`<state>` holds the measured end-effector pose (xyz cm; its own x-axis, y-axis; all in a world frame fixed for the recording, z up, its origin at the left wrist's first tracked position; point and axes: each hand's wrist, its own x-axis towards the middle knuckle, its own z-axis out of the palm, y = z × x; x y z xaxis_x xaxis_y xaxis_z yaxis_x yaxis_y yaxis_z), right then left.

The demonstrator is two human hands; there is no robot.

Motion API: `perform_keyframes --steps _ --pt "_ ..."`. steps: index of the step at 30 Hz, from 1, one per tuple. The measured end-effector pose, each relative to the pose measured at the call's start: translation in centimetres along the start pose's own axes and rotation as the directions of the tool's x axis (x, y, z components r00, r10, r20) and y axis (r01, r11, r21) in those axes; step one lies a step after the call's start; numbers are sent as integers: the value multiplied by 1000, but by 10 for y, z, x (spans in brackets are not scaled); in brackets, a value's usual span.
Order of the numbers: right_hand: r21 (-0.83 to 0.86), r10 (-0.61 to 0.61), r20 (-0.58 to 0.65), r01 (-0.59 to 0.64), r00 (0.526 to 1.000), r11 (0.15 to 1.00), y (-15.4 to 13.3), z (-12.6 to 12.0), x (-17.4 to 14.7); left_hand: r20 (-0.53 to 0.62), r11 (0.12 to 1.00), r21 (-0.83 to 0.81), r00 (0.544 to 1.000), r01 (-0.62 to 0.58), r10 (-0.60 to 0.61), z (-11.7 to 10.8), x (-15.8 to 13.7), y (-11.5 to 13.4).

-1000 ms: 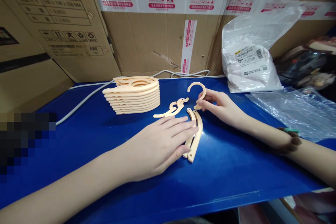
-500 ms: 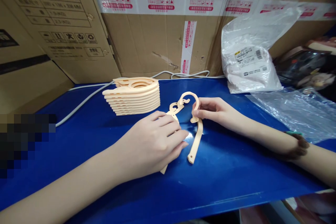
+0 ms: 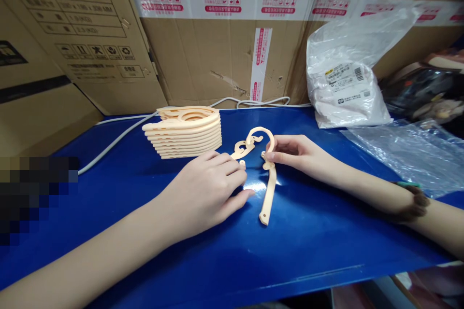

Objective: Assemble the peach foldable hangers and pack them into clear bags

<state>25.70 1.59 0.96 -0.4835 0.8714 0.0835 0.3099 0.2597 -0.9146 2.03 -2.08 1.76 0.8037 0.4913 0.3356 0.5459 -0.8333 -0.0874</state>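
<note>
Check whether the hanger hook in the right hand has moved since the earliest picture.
Yes: the hanger hook has shifted left and lower in view, against the unmoved hanger stack.

Open way across the near tabletop (image 3: pixel 232 265), but cream stack (image 3: pixel 186 137) beyond the left fingers (image 3: pixel 237 201).

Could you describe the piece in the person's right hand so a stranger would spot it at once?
On the blue table, find the stack of cream-coloured hangers, then look to its right for the right hand. Pinched there is the cream hook. Unlike the long, slim strip at its foot, it bends round into a wide, open curve.
</note>
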Motion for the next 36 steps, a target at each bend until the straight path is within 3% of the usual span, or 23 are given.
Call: perform_keyframes --steps 8,22,29,36 --pt "50 46 18 -47 999 998 -5 0 0 -23 986 146 997 75 -73 6 0 -4" --pt "149 81 24 -84 996 985 -5 0 0 -23 992 -45 992 120 -121 8 -2 1" --pt "184 92 16 -93 996 979 -6 1 -1 -116 992 -63 986 114 -120 8 -2 3" --pt "245 51 9 -51 999 968 -1 0 0 -101 981 -69 977 180 -187 7 -5 5"
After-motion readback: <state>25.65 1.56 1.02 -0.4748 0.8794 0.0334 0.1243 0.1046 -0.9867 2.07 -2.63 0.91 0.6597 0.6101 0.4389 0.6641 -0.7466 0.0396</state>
